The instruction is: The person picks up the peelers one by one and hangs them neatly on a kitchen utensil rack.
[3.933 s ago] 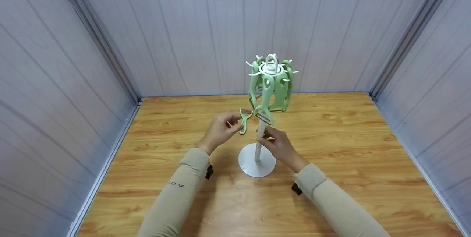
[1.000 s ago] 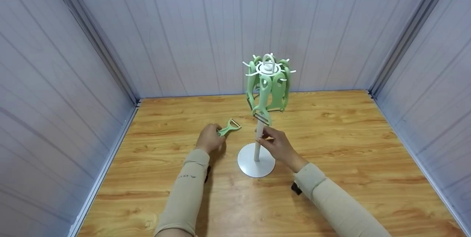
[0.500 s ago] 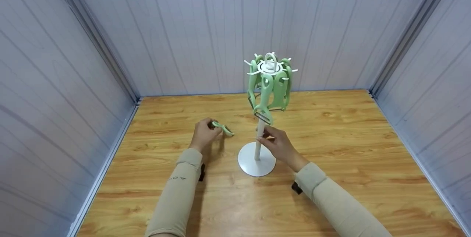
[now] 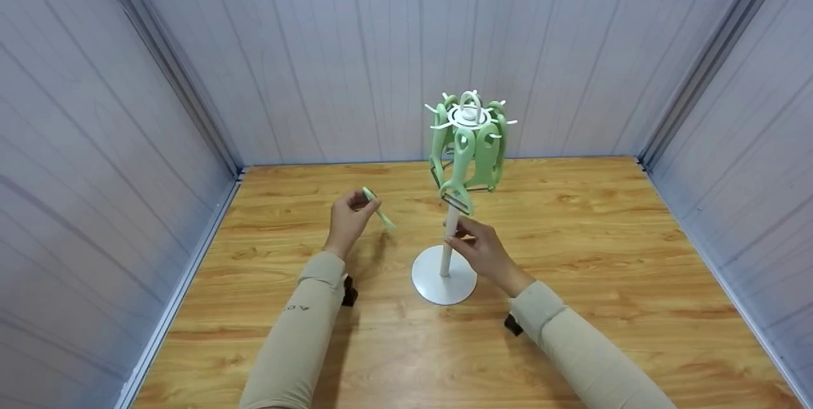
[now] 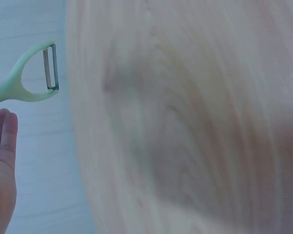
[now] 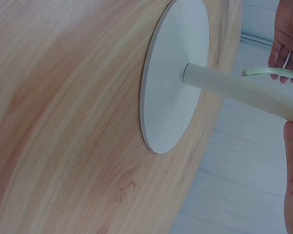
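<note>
My left hand (image 4: 349,218) pinches a light green peeler (image 4: 380,209) above the table, left of a white stand. In the left wrist view the forked head of the peeler (image 5: 27,80) shows with its metal blade, fingers (image 5: 9,136) just below. With my right hand (image 4: 483,247) I grip the pole (image 4: 447,256) of the stand, a little under the hanging peelers. Several green peelers (image 4: 463,155) hang by their handle holes from the white hook ring (image 4: 469,117) on top. In the right wrist view the round base (image 6: 173,83) rests flat on the wood.
The stand's base (image 4: 429,285) sits near the middle of the wooden table (image 4: 603,256). Pale panelled walls (image 4: 356,60) enclose the table at the back and both sides.
My left hand has moved left from beside the stand, then lifted the peeler off the table and turned it so its head points down. My right hand stays on the pole.
</note>
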Demonstrator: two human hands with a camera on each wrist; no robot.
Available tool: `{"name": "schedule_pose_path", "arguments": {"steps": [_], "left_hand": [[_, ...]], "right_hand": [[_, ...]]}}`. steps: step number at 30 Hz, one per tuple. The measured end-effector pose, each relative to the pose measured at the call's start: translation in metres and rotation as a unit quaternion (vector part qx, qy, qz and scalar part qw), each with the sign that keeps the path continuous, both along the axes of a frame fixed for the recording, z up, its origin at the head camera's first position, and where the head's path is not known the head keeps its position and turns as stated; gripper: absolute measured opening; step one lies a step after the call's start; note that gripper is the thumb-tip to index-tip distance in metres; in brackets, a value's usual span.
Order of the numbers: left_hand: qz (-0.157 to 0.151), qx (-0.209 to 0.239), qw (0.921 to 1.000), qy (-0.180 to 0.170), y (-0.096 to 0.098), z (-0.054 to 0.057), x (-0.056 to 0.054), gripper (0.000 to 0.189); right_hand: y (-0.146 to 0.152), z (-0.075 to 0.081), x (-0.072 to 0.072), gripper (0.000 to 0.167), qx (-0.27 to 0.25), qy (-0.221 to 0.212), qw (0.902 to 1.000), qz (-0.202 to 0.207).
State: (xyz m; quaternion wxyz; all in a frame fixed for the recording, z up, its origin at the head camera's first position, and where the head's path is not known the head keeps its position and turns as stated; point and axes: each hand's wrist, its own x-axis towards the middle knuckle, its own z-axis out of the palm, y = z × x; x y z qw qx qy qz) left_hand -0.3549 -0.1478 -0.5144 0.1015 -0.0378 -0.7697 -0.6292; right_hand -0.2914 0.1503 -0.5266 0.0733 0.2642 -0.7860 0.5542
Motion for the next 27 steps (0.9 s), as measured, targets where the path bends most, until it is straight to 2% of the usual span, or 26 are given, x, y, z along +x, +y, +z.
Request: {"name": "schedule_pose_path", "arguments": {"steps": [5,13,19,27], "left_hand": [[-0.001,0.001,0.9991,0.042,0.002,0.014,0.002,0.019],[0.001,-0.027,0.9963,0.082,0.009,0.037,0.005,0.03],[-0.007,-0.069,0.9885,0.134,0.014,0.052,0.008,0.03],[-0.007,-0.078,0.9791,0.188,0.017,0.071,0.017,0.032]], "right_hand": [[0.0,0.0,0.0,0.028,-0.004,-0.008,1.0,0.003],[0.001,-0.003,-0.001,0.023,-0.008,0.002,1.0,0.0],[0.001,-0.002,-0.001,0.024,-0.001,-0.006,1.0,-0.002],[0.0,-0.002,-0.001,0.023,0.001,0.001,1.0,-0.005]]}}
